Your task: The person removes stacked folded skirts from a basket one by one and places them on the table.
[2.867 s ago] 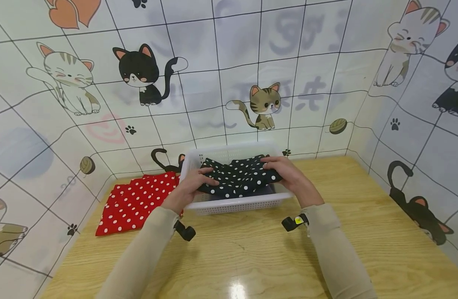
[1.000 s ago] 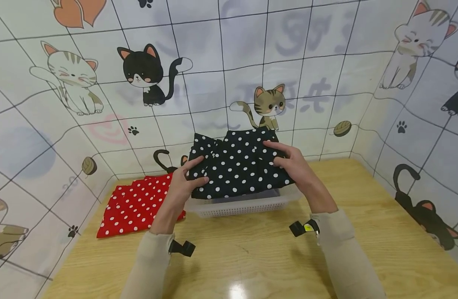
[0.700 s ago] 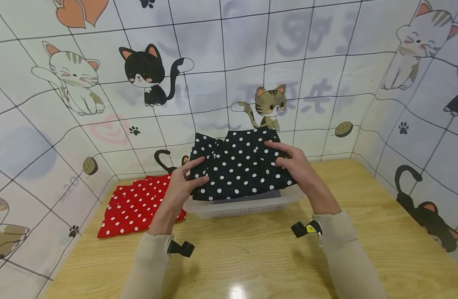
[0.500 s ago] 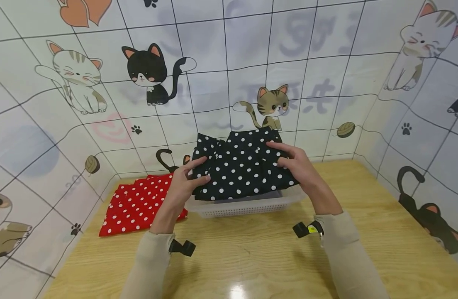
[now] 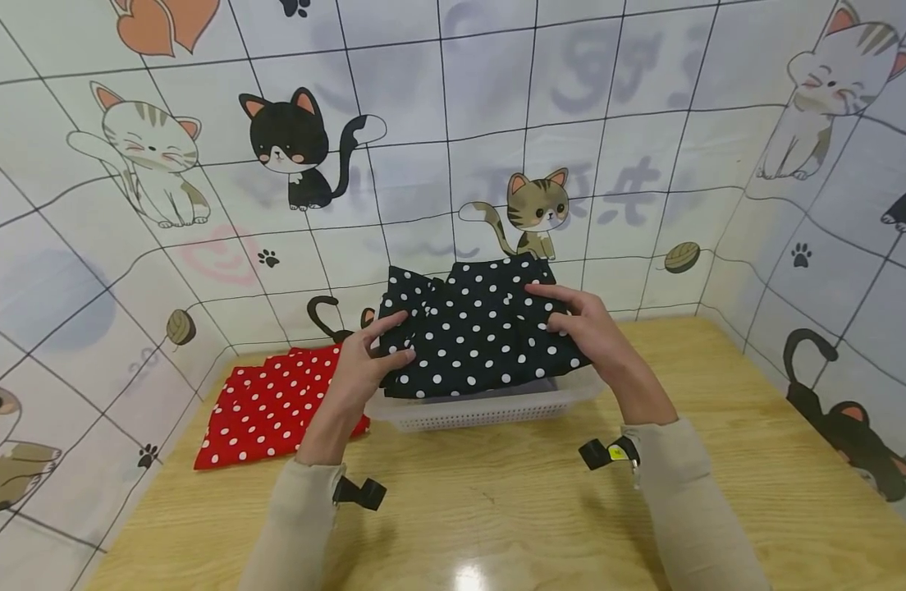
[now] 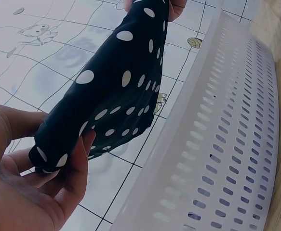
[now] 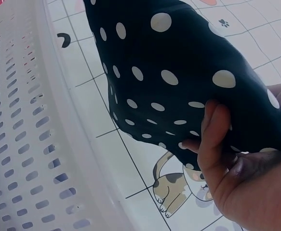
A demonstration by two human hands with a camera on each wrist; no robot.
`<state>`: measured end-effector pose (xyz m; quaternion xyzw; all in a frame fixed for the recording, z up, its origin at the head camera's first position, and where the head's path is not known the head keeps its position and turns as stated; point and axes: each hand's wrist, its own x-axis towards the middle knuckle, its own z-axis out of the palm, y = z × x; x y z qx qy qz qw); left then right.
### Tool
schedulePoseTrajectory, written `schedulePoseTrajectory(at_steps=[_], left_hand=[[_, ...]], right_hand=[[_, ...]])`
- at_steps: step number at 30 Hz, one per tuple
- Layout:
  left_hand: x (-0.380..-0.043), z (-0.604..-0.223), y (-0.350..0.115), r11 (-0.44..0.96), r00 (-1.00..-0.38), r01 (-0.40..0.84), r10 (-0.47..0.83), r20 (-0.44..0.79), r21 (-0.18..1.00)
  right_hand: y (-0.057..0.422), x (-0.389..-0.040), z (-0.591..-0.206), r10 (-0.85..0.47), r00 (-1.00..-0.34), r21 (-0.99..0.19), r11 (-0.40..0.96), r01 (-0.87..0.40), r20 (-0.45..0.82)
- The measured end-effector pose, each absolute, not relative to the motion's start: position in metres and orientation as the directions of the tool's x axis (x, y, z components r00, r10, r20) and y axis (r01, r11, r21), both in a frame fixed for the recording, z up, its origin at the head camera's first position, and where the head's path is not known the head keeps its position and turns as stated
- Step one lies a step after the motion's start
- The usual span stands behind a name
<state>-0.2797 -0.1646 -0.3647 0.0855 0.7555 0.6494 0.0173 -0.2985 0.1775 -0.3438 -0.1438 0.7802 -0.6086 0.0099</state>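
Observation:
A folded black cloth with white polka dots (image 5: 475,328) is held up over a white perforated plastic basket (image 5: 490,412). My left hand (image 5: 355,365) grips its left side; in the left wrist view the thumb and curled fingers (image 6: 75,178) pinch the rolled edge. On the opposite side my right hand (image 5: 597,328) holds the cloth, and the right wrist view has its fingers (image 7: 215,134) bent around the underside. Both wrist views show the cloth apart from the basket rim. Something bluish-grey (image 5: 490,389) lies inside the basket, mostly hidden.
A folded red cloth with white dots (image 5: 268,410) lies on the wooden table (image 5: 482,509), left of the basket. Behind the basket rises a wall (image 5: 416,107) covered in a cat-print grid, with side walls at left and right.
From low in the basket 2.9 s ago, the black polka-dot cloth has been raised above it by both hands. Over the last second, hands and cloth stay almost still.

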Motion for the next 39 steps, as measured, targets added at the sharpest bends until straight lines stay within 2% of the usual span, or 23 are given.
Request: schedulePoseTrajectory(at_steps=[21, 39], left_hand=[[-0.272, -0.358, -0.163, 0.131, -0.985, 0.119, 0.141, 0.1, 0.984], [-0.268, -0.357, -0.145, 0.051, -0.984, 0.114, 0.14, 0.106, 0.992]], right_hand=[[0.177, -0.296, -0.341, -0.238, -0.957, -0.958, 0.191, -0.213, 0.165], [0.191, -0.286, -0.334, -0.22, -0.962, -0.968, 0.15, -0.199, 0.164]])
